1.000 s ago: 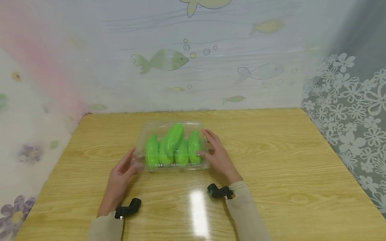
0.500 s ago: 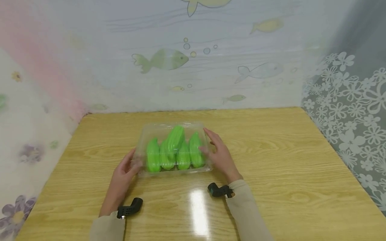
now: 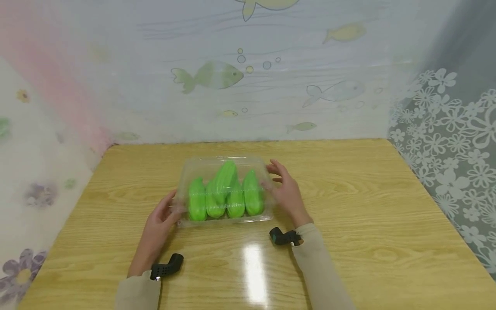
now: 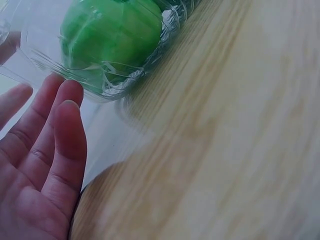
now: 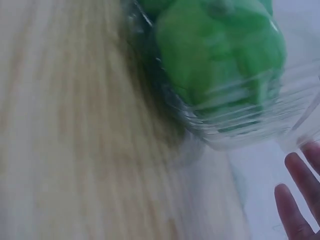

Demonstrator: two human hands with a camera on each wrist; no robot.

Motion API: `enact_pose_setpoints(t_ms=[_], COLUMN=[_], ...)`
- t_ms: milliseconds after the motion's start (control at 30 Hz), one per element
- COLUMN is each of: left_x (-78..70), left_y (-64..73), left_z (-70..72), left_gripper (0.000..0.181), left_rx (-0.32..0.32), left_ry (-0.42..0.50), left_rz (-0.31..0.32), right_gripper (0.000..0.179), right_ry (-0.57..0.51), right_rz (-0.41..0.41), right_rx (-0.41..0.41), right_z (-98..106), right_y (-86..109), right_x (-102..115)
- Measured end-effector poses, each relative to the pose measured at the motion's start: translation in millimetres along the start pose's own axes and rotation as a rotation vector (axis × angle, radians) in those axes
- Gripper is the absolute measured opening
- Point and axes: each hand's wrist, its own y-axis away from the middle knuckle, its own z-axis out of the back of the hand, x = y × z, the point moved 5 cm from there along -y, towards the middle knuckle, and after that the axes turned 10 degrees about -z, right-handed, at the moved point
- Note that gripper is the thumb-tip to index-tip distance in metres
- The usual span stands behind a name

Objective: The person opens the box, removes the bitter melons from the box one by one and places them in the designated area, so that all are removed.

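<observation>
From my remote seat, I see a clear plastic clamshell box [image 3: 224, 191] resting near the middle of the wooden table [image 3: 368, 206], closed over a row of bright green vegetables [image 3: 222, 196] (five, by my count, one lying atop the others). The left hand [image 3: 159, 224] sits at the box's 8 o'clock, fingers straight and relaxed, fingertips [image 4: 62, 92] against the lower left corner; in the left wrist view they meet the ribbed plastic wall. The right hand [image 3: 284, 191] stands at the box's 3 o'clock, fingers loosely spread beside the right wall; the right wrist view is blurred, so I cannot say for certain whether they touch it. Neither hand clasps anything. At 12 o'clock hangs a pale curtain [image 3: 217, 77] printed with fish.
</observation>
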Motion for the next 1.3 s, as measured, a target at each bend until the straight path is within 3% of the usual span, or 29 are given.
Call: enact_pose_setpoints(t_ms=[167,267,433,833,1033,1300], left_x=[-0.6,-1.0,-1.5,-0.2,0.8,2.6], left_y=[0.6,0.0,-2.3,-3.8,-1.7,-1.9], left_z=[0.8,1.0,-1.5,-4.5,-5.9,-5.9], left_gripper=[0.055,0.055,0.055,0.052,0.054,0.044], left_rx=[-0.002,-0.002,0.006,-0.015,-0.015,-0.034], left_ry=[-0.025,-0.029,0.002,-0.156,-0.152,-0.181], left_rz=[0.014,0.027,0.027,0.034,0.045,0.030], right_gripper=[0.037,0.030,0.032,0.031,0.025,0.019], right_ry=[-0.056,-0.043,-0.037,-0.045,-0.044,-0.062], right_rz=[0.018,0.022,0.029,0.033,0.075,0.042], right_rx=[-0.032,-0.042,-0.052,-0.006,-0.019,-0.005], right_z=[1.9,1.8,4.6,1.1,3.9,12.5], right_y=[-3.6,-4.4,-3.8,-2.5,-2.2,3.9], right_x=[1.4,1.6,4.8,10.0,10.8,24.6])
